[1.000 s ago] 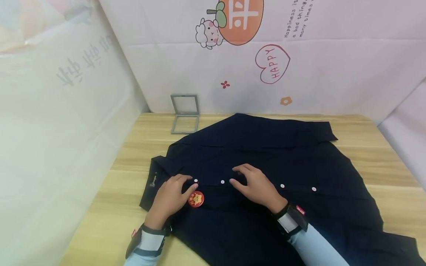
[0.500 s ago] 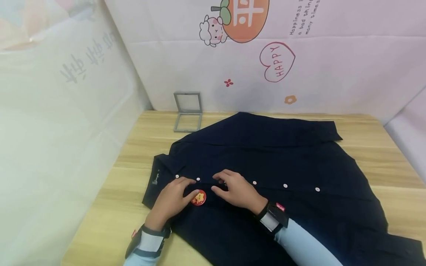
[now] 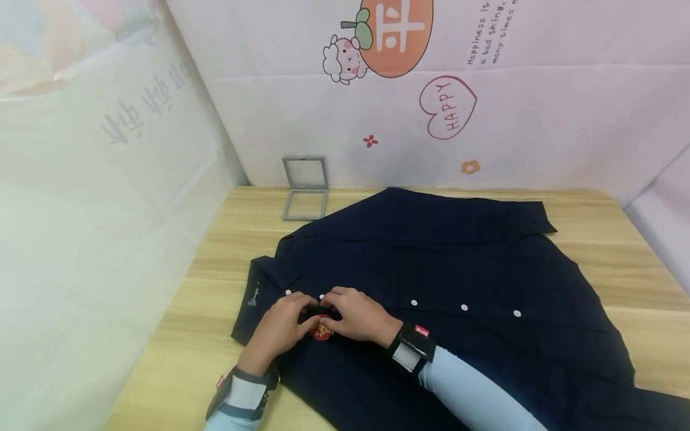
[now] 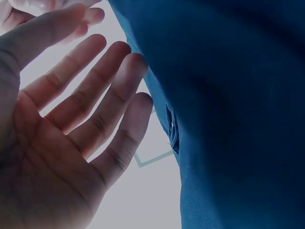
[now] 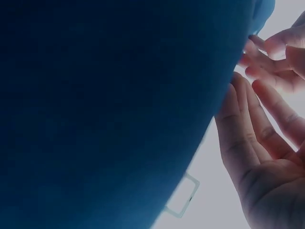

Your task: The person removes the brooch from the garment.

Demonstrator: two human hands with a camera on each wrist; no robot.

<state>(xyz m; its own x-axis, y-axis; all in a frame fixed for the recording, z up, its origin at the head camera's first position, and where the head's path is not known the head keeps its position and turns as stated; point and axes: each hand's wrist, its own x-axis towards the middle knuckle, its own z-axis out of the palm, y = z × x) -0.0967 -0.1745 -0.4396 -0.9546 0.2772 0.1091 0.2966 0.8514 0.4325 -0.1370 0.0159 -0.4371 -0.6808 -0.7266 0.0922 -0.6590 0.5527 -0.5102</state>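
I take the dark shirt (image 3: 458,257) as landmark: spread on the wood-grain counter (image 3: 210,275), collar (image 3: 250,299) to the left, hem to the right. Red badge (image 3: 321,331) lies on the shirt's front toward the collar, just on the near side of the button line, partly covered by both hands.

Left hand (image 3: 281,326) is at the badge's collar side; my left wrist view shows its fingers straight and spread slightly apart. Right hand (image 3: 360,314) is at the badge's hem side, fingers long and straight in the right wrist view. Both thumb tips overlap the badge from above; pressing or hovering, I cannot tell. Hands nearly meet, so room between them is tight.

White buttons (image 3: 414,303) run along the shirt from the hands toward the hem. Edges: the shirt's far sleeve reaches almost to the counter's back edge, where a printed sheet (image 3: 539,120) rises. A hinged grey frame (image 3: 305,190), lid raised, stands just beyond the shirt's collar-side shoulder. I note a stretch of wood left of the collar and another right of the hem. On the near side, the shirt runs out of view. The right arm's pale blue sleeve (image 3: 474,389) crosses above the shirt's near half.
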